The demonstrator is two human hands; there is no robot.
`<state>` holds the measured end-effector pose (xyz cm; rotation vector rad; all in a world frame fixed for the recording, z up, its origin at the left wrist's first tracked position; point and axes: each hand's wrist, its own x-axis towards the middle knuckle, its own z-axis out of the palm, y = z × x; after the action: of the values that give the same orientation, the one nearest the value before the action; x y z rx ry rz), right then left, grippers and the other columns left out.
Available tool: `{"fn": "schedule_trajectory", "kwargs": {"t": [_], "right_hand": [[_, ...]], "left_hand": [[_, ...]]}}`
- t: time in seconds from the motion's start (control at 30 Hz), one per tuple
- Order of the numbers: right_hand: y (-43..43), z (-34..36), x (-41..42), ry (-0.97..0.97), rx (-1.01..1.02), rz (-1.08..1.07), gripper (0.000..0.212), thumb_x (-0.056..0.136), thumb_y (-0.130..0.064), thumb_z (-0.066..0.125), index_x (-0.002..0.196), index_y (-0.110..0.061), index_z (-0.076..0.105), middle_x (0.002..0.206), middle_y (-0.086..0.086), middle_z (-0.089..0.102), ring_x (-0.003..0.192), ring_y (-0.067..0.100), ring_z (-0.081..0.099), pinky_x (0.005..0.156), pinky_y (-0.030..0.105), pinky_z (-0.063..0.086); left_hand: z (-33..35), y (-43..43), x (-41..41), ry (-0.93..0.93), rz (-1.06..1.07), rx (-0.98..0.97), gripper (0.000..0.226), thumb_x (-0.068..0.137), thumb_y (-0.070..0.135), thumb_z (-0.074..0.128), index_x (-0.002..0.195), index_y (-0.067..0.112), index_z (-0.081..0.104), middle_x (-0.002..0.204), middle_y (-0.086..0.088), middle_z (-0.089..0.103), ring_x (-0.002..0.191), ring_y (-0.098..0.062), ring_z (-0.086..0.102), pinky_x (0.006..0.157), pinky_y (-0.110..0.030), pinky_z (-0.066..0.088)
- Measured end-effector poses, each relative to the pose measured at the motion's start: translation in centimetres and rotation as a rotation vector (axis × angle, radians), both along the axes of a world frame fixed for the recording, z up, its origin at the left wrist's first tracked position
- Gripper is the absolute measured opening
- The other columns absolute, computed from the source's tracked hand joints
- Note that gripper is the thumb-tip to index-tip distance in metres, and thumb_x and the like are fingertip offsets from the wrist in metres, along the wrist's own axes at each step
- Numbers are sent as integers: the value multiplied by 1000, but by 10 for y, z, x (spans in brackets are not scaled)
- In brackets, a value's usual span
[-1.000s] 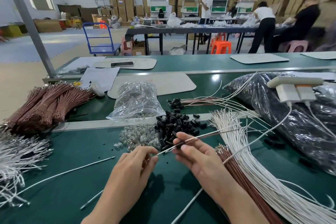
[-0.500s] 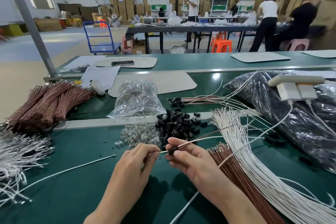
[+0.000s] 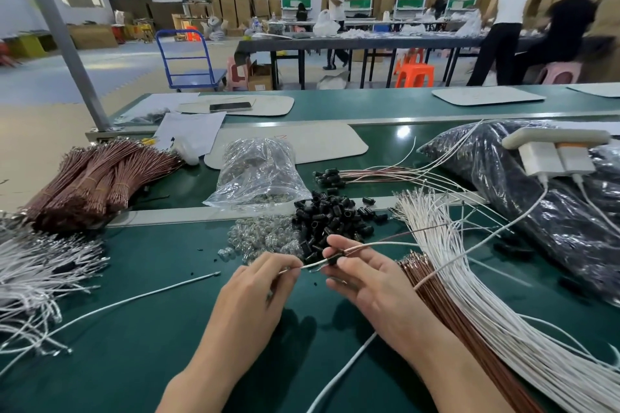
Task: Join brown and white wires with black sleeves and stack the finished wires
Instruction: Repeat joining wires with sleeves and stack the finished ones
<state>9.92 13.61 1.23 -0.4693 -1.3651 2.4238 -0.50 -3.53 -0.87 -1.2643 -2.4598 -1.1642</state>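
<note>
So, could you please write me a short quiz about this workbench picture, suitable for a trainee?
1. True or false: the left hand is open and holds nothing.
2. Choose one. Seen from the person, the pile of black sleeves lies: A beyond the hands; B nearer than the hands; C far to the left of the hands.
3. Fill the gap: the right hand holds a black ____ that sits on the wires.
Key: 1 false, it pinches the ends of the wires; 2 A; 3 sleeve.
</note>
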Motion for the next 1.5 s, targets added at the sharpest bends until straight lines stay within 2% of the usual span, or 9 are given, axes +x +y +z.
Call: {"fn": "schedule_trajectory", "kwargs": {"t": [0.17, 0.37, 0.5, 0.7, 0.9, 1.03, 1.2, 1.37, 1.5], "right_hand": [[7, 2, 0, 32, -58, -59, 31, 96, 4, 54, 109, -12, 77, 111, 13, 74, 90, 20, 72, 76, 27, 60], [2, -3, -1, 18, 0, -18, 31, 97, 3, 54, 111, -14, 76, 111, 11, 74, 91, 19, 72, 75, 25, 58], [-1, -5, -2, 13, 38, 53, 34, 97, 3, 54, 110, -17, 78, 112, 12, 73, 94, 21, 72, 78, 26, 57], [-3, -7, -2, 40, 64, 132, 34, 97, 1, 55, 114, -19, 76, 114, 10, 73, 96, 21, 71, 82, 27, 56], [-1, -8, -2, 46, 68, 113, 35, 97, 3, 53, 114, -17, 76, 116, 15, 72, 96, 22, 71, 82, 27, 57], [1, -6, -2, 54, 48, 62, 36, 96, 5, 53, 111, -16, 77, 114, 15, 73, 94, 22, 72, 79, 27, 58], [2, -4, 0, 52, 47, 41, 34, 97, 5, 52, 118, -11, 72, 116, 16, 72, 95, 22, 71, 79, 27, 58], [1, -3, 1, 48, 54, 61, 35, 97, 6, 53, 117, -13, 74, 117, 16, 72, 95, 23, 71, 79, 26, 57], [0, -4, 0, 45, 60, 79, 35, 97, 4, 53, 113, -17, 76, 116, 15, 72, 96, 22, 71, 80, 26, 57]], "left_hand": [[-1, -4, -7, -33, 30, -13, 25, 94, 60, 42, 102, 44, 59, 103, 31, 59, 85, -5, 61, 75, -33, 54], [0, -1, -4, -39, 0, 33, 19, 97, 56, 44, 102, 43, 59, 100, 30, 62, 91, -2, 62, 78, -31, 54], [-3, 1, -3, -113, -39, 75, 18, 97, 56, 45, 105, 48, 59, 88, 24, 65, 81, -4, 65, 75, -34, 55], [-7, 4, -4, -175, -82, 132, 14, 101, 44, 49, 103, 46, 63, 80, 16, 67, 72, -11, 64, 65, -18, 47], [-5, 5, 0, -263, -138, 163, 30, 103, 62, 36, 116, 49, 60, 87, 15, 72, 78, -11, 68, 68, -14, 47], [-4, 3, -5, -334, -111, 195, 22, 106, 47, 41, 113, 47, 61, 89, 11, 72, 78, -12, 68, 71, -20, 51], [-1, 0, -6, -379, -145, 168, 14, 99, 48, 52, 107, 47, 63, 90, 11, 73, 80, -12, 68, 72, -19, 52], [0, 2, -3, -374, -163, 153, 12, 94, 44, 57, 104, 47, 64, 87, 11, 72, 76, -12, 67, 74, -29, 56], [3, 1, -2, -374, -131, 147, 10, 96, 46, 56, 100, 45, 64, 86, 11, 71, 75, -11, 66, 72, -25, 54]]}}
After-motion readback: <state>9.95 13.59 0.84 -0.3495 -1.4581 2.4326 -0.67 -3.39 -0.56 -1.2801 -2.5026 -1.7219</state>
